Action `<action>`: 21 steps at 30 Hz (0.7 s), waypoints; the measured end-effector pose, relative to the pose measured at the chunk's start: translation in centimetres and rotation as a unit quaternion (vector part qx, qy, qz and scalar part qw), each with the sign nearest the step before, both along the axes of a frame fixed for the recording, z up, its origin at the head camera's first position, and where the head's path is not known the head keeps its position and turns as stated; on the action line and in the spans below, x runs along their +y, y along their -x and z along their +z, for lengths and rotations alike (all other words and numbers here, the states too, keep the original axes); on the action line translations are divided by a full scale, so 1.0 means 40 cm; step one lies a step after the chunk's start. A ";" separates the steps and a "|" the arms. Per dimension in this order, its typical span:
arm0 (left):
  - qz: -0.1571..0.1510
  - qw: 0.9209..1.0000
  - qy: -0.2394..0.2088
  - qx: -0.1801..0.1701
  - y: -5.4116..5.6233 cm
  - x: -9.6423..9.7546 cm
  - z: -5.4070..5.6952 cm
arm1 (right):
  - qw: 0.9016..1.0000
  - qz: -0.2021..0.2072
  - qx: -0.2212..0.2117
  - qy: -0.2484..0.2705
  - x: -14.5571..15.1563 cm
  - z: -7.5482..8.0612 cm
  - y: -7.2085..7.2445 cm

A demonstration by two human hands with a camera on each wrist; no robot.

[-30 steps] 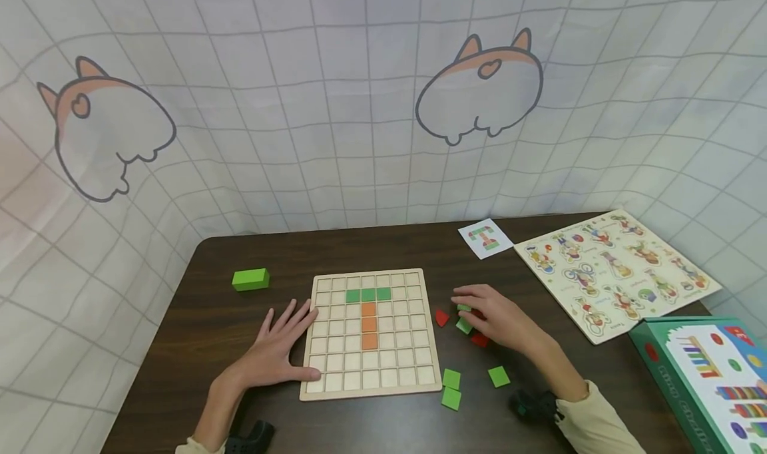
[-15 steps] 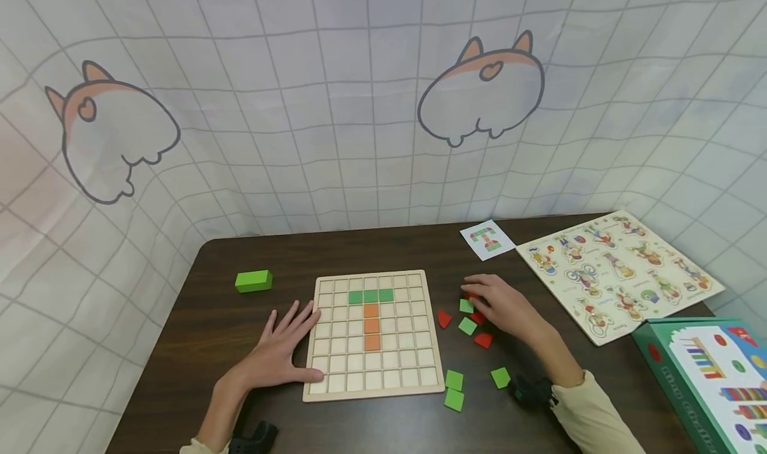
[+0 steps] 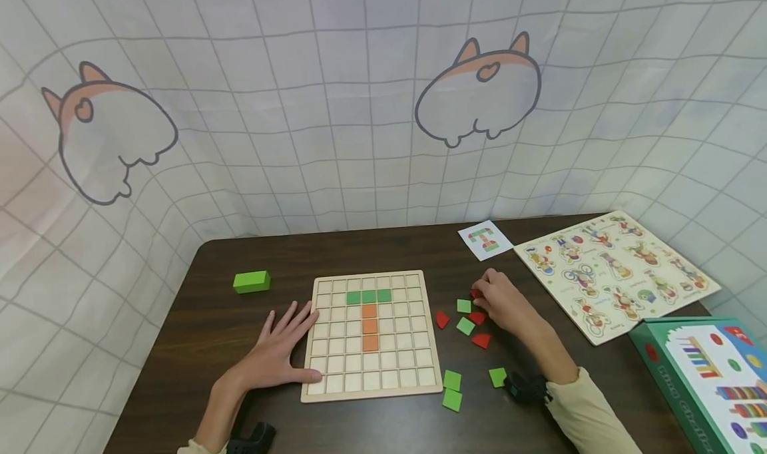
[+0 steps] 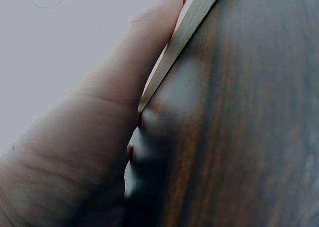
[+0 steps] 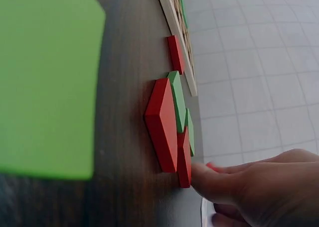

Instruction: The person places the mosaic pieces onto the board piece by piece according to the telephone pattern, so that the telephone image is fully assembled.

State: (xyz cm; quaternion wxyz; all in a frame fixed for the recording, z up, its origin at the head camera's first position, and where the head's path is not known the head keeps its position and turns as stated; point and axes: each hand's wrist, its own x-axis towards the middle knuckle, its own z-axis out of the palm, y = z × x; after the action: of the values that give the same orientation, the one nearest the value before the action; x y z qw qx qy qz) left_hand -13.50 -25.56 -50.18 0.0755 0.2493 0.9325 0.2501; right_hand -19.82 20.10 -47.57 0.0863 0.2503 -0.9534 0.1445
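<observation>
And it's a pinch: the fingers of the right hand (image 3: 508, 307) have a small red piece (image 3: 476, 293) between thumb and fingertip, most of it hidden, only a bright red sliver peeping past the thumb in the right wrist view; whether it is clear of the tabletop (image 3: 287, 251), I can't tell. Its neighbours show better: just on the near side of those fingers sit two loose red pieces (image 3: 481, 341), flat, plain red, with real thickness and crisp angular edges. Two green pieces (image 3: 465, 326) lie close by, just left of the fingers, pale on top, and beyond them another red wedge (image 3: 442, 319) beside the board.

Over to the left hand (image 3: 277, 353): fingers spread and straight, resting along the left edge of the wooden board (image 3: 386, 379), thumb on its rim. What a tidy board, pale wood cut into square cells! To the right of those fingers, three green squares (image 3: 368, 296) run in a row, three orange squares (image 3: 369, 326) dropping from the middle one, a neat T. Well nearer the person than the right fingers, three bright lime tiles (image 3: 452, 380), smooth and square, lie flat, one by the wrist camera (image 3: 527, 387).
</observation>
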 end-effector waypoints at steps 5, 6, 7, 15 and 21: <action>0.000 1.000 -0.003 -0.002 0.000 0.000 0.001 | 0.997 -0.018 0.021 0.067 -0.023 0.028 0.004; 0.000 1.000 -0.003 -0.002 0.000 0.000 0.001 | 0.996 -0.011 0.016 0.090 -0.035 0.036 0.006; 0.001 1.000 -0.004 -0.002 0.000 -0.001 0.002 | 0.994 0.000 0.008 0.112 -0.049 0.042 0.008; 0.002 1.000 -0.007 -0.004 -0.002 -0.007 0.004 | 0.981 0.078 -0.075 0.163 -0.211 0.039 0.037; 0.003 1.000 0.003 -0.001 0.000 -0.003 0.000 | 0.982 0.065 -0.117 0.133 -0.284 0.023 0.052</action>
State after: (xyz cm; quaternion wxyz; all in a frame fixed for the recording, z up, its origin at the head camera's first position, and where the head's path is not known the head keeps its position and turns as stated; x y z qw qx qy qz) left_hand -13.50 -25.67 -50.20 0.0764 0.2465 0.9340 0.2473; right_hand -21.89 8.75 -46.67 -0.0031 0.2795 -0.9108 0.3038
